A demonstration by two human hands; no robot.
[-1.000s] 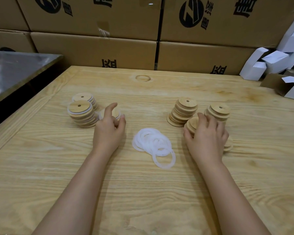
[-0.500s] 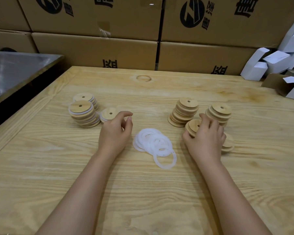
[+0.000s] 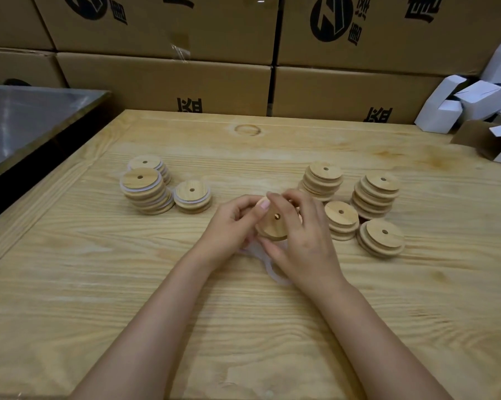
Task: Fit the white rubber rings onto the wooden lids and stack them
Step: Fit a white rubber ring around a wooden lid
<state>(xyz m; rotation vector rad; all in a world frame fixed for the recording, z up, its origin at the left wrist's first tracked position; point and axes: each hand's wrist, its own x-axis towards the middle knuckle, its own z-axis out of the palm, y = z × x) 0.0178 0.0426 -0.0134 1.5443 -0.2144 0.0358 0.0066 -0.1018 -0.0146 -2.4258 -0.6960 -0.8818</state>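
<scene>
The left hand point(image 3: 229, 229) and the right hand point(image 3: 307, 243) meet above the middle of the pale wooden table point(image 3: 99, 284). Between them they hold one round wooden lid point(image 3: 273, 226) with a small hole in its centre, tilted so that its flat face looks toward the camera. The left hand pinches the lid at its left rim, with the thumb tip lying on the upper edge. The right hand curls its fingers over the far rim, and its thumb comes to the near edge. Just under both hands lies the loose pile of thin white rubber rings point(image 3: 272, 274), mostly hidden by them; one loop shows on the near side, beside the right wrist. Whether a ring is already between the fingers, I cannot tell. Toward the left edge of the table stand three stacks of wooden lids with white rings point(image 3: 141, 192): two taller ones close together and one low stack just to their right. Toward the right edge stand four stacks of bare wooden lids point(image 3: 376, 194), the two far ones higher than the two near ones. Behind the far edge rise brown cardboard boxes point(image 3: 168, 82) with black print. At the far right corner are small white folded cartons point(image 3: 442, 111), and past the left edge lies a grey metal surface point(image 3: 27, 119).
</scene>
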